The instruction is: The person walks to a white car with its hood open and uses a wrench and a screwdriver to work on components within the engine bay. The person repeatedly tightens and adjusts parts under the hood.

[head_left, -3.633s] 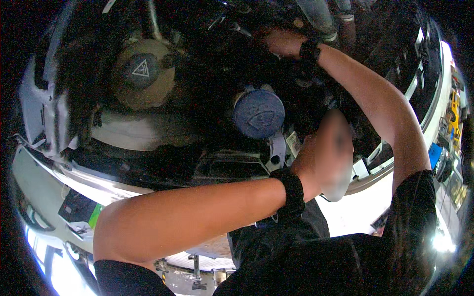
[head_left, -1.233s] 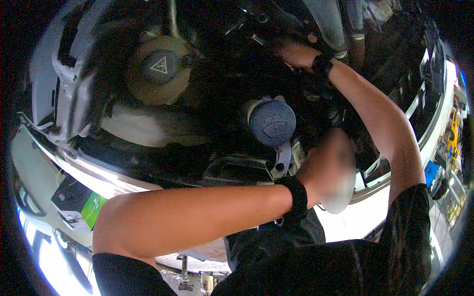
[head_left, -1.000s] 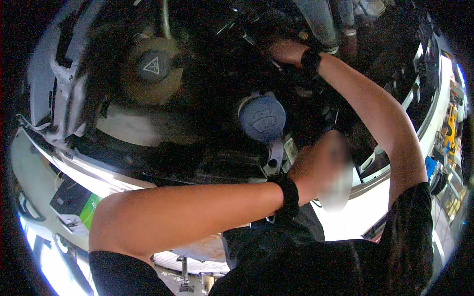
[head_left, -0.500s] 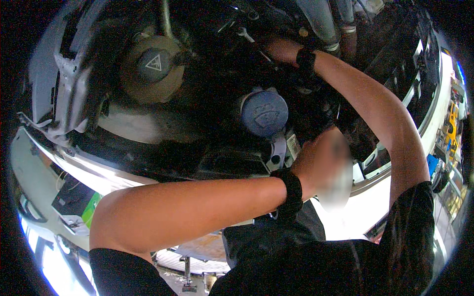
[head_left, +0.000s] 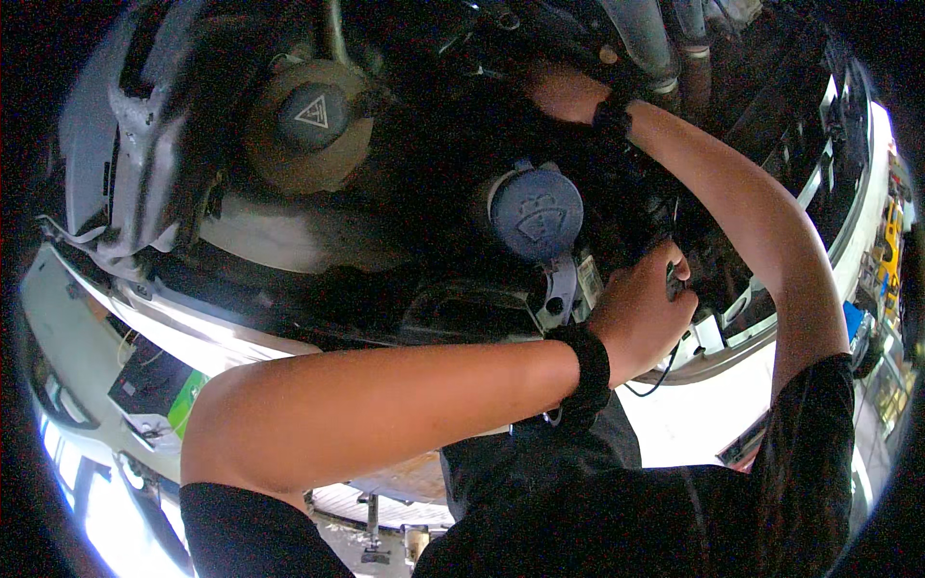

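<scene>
My left hand is closed round a small dark object at the front right of an engine bay, with its kind hidden by the fingers. A thin black cable hangs in a loop just below this hand. Deeper in, beyond the blue washer-fluid cap, my right hand reaches into the dark. Its fingers are lost in shadow, so whether it grips anything does not show. A dark band circles each wrist.
The coolant tank cap with a warning triangle stands at the left. Thick grey pipes run at the back, right of my right hand. The car's white front edge curves across below the bay, and a yellow object is at the far right.
The view has shifted slightly. My left hand, blurred before, has turned and now shows its curled fingers. The bright wrench beside my right hand has mostly gone into shadow.
</scene>
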### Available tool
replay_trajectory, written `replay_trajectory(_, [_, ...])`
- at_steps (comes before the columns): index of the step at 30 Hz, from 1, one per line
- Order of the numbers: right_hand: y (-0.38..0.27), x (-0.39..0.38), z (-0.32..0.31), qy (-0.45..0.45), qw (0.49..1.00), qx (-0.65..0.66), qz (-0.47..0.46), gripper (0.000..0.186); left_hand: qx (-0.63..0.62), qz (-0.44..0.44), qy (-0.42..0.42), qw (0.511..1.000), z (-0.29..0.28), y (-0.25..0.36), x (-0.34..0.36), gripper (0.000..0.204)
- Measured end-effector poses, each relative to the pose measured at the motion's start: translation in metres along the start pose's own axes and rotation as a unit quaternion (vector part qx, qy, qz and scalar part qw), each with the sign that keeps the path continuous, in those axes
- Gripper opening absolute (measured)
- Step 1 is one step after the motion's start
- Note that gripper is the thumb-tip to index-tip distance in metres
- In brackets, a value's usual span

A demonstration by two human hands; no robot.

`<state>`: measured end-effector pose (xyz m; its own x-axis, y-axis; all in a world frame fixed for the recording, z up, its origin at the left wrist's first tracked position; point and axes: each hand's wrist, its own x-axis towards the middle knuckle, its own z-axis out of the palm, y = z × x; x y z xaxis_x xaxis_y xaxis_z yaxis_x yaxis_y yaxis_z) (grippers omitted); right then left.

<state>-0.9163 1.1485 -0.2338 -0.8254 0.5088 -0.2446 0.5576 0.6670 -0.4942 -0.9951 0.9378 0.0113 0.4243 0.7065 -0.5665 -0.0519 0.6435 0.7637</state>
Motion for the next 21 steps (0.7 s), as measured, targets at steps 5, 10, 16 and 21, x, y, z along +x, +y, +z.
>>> replay_trajectory(5, [0.007, 0.017, 0.002, 0.025, 0.997, -0.066, -0.032, 0.039, -0.017, -0.007, -0.006, 1.000, 0.000, -0.001, 0.000, 0.024])
replay_trajectory(10, [0.021, 0.015, 0.020, 0.039, 0.994, -0.094, -0.049, 0.036, -0.018, -0.021, -0.007, 1.000, 0.001, -0.001, 0.000, 0.024])
replay_trajectory(16, [0.053, 0.033, 0.060, -0.012, 0.991, -0.115, -0.065, 0.037, 0.012, 0.002, 0.007, 1.000, 0.000, -0.006, -0.001, 0.024])
replay_trajectory(21, [0.076, 0.029, 0.048, -0.019, 0.998, -0.061, 0.027, 0.041, -0.002, -0.028, -0.002, 1.000, -0.001, -0.002, 0.000, 0.024])
